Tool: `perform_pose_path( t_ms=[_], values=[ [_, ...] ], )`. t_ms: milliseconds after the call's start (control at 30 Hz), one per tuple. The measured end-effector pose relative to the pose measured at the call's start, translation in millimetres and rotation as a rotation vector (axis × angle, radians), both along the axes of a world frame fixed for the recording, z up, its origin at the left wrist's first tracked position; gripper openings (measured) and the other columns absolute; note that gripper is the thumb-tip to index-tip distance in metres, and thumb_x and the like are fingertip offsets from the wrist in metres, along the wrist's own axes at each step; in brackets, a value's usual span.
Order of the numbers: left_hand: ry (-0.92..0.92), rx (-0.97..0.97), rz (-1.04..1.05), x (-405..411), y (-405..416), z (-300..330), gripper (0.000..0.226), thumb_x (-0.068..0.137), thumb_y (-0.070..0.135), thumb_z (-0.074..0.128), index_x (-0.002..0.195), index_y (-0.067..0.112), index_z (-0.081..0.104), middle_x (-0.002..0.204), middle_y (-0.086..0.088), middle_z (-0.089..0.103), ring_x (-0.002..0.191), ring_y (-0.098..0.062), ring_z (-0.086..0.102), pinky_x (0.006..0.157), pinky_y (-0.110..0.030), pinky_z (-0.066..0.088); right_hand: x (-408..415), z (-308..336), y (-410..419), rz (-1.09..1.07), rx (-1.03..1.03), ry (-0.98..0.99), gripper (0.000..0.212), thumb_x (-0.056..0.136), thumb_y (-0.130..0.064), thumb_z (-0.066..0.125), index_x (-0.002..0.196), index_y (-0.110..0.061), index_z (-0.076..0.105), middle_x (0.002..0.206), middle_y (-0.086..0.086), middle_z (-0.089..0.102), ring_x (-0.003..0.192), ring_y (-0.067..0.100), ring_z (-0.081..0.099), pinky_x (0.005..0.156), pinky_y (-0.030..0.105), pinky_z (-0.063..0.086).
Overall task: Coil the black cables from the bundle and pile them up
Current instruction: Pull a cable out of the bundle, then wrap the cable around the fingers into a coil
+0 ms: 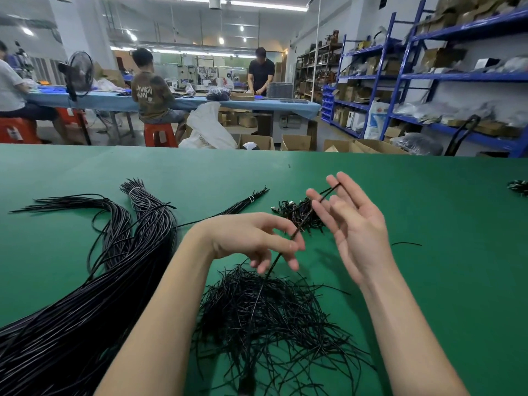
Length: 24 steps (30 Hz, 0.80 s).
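Observation:
A thick bundle of long black cables [85,304] lies across the left of the green table [428,252]. A loose heap of thin black ties [271,318] sits at the near centre. My left hand [257,238] pinches one thin black strand [300,227] that runs up from the heap. My right hand [354,224] is held up with straight fingers, and the strand's far end lies between its fingertips. Behind my hands sits a small pile of coiled cables [300,212].
A slim tied bunch of black strands [248,200] lies at the centre back. Another dark coil [518,187] sits at the right edge. Beyond the table are cardboard boxes, blue shelving [428,75] and people at a blue workbench [200,101].

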<state>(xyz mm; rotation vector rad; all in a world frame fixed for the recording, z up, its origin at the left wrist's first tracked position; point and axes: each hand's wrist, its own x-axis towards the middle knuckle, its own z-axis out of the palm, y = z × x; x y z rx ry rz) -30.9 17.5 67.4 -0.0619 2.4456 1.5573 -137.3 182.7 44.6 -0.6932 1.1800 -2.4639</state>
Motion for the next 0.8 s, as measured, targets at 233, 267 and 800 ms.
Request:
perform_pose_path(
  t_ms=[233, 267, 800],
  values=[
    [0.387, -0.001, 0.430, 2.8, -6.9, 14.8, 0.015, 0.097, 0.023, 0.065, 0.098, 0.010, 0.072, 0.074, 0.005, 0.067, 0.048, -0.014, 0.057, 0.044, -0.016, 0.038, -20.9, -9.1, 31.9, -0.699, 0.907, 0.369, 0.006, 0.088, -0.035, 0.075, 0.081, -0.036, 0.074, 0.094, -0.004, 0.073, 0.083, 0.016, 0.068, 0.074, 0.033, 0.053],
    [0.450, -0.061, 0.464, 1.7, -5.8, 16.1, 0.014, 0.097, 0.025, 0.065, 0.094, 0.014, 0.074, 0.074, 0.007, 0.069, 0.051, -0.014, 0.061, 0.045, -0.015, 0.039, -21.5, -12.1, 32.7, -0.727, 1.029, 0.477, 0.008, 0.087, -0.036, 0.074, 0.079, -0.038, 0.072, 0.096, -0.003, 0.071, 0.088, 0.018, 0.064, 0.074, 0.032, 0.048],
    [0.628, 0.085, 0.758, -23.0, 6.8, -7.2, 0.031, 0.093, 0.035, 0.069, 0.079, 0.013, 0.053, 0.075, -0.004, 0.062, 0.086, -0.028, 0.075, 0.084, -0.050, 0.060, 5.3, -6.3, -11.5, -0.057, 0.587, 0.220, 0.011, 0.096, -0.022, 0.067, 0.096, -0.017, 0.076, 0.070, -0.010, 0.070, 0.050, 0.001, 0.046, 0.054, 0.018, 0.040]
  ],
)
